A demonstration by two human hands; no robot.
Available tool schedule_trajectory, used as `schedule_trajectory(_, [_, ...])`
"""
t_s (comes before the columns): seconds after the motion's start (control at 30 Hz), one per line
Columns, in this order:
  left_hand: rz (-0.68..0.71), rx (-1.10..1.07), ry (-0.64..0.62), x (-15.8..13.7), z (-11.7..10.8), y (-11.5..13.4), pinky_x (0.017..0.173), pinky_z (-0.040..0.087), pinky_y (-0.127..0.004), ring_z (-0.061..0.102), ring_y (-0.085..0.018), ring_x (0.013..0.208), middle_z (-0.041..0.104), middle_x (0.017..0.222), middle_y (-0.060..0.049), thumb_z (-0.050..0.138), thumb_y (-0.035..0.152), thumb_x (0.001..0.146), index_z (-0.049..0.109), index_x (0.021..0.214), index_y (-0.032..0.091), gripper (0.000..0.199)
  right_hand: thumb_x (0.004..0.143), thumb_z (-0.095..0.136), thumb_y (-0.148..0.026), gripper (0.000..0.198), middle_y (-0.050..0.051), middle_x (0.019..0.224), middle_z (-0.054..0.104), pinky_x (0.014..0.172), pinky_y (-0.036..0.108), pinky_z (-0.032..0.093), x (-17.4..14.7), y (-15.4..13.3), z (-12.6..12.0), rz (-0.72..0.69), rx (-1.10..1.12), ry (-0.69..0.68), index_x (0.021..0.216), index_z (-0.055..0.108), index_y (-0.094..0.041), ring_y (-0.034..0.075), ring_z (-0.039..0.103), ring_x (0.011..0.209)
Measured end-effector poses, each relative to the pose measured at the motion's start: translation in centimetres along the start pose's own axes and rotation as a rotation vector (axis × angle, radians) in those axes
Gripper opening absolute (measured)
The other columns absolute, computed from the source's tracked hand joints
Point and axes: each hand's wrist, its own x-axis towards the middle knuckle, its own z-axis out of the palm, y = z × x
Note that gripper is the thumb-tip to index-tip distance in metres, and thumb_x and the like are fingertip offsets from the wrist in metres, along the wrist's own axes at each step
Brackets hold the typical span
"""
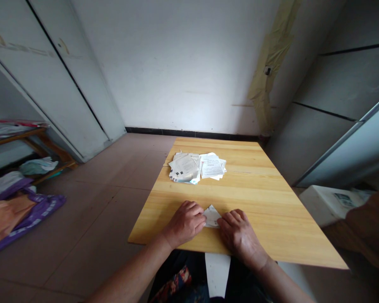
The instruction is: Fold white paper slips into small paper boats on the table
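Observation:
A small folded piece of white paper [211, 216] lies on the wooden table [259, 193] near its front edge, one corner pointing away from me. My left hand [188, 222] is closed on the paper's left side, fingers curled. On the other side, my right hand [238, 231] has its curled fingers pressed on the right corner of the same paper. Both hands rest on the tabletop, and their fingertips are partly hidden. Farther back sit two piles of printed sheets: a left pile [185, 167] and a right pile [212, 166], side by side.
Behind the table stands a white wall [183, 75] with tape around a socket [267, 70]. Left are a white cabinet [63, 80], a wooden shelf [50, 147] and a purple bag [47, 210] on the floor. At right is a white box [322, 204].

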Motion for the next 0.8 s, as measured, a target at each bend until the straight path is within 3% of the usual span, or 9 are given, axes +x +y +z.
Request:
schedule_trajectory(0.23, [0.021,0.007,0.000,0.1,-0.2,0.1,0.076,0.039,-0.034,0.052,-0.017,0.081,0.061,0.080,-0.002,0.062,0.028,0.083,0.063,0.076,0.020,0.011,0.091,0.048,-0.015,0.020,0.003,0.073,0.057,0.070,0.030,0.032,-0.2,0.7,0.6,0.029,0.023,0.032,0.075,0.060,-0.020,0.017,0.049,0.072])
schedule_trajectory(0.53, [-0.129,-0.090,0.081,0.4,0.8,0.1,0.075,0.040,-0.031,0.054,-0.016,0.079,0.062,0.078,-0.001,0.059,0.009,0.076,0.065,0.065,0.020,0.016,0.092,0.047,-0.019,0.025,0.002,0.075,0.058,0.070,0.029,0.036,-0.2,1.1,1.1,0.204,0.134,0.004,0.071,0.059,-0.021,0.016,0.054,0.074])
schedule_trajectory(0.8, [-0.278,-0.164,0.140,0.7,1.6,0.1,0.071,0.043,-0.030,0.056,-0.016,0.076,0.063,0.074,-0.001,0.063,0.008,0.071,0.063,0.062,0.018,0.014,0.091,0.052,-0.021,0.021,0.003,0.077,0.058,0.071,0.031,0.034,-0.2,0.7,1.4,0.348,0.082,0.015,0.070,0.057,-0.020,0.019,0.053,0.078])
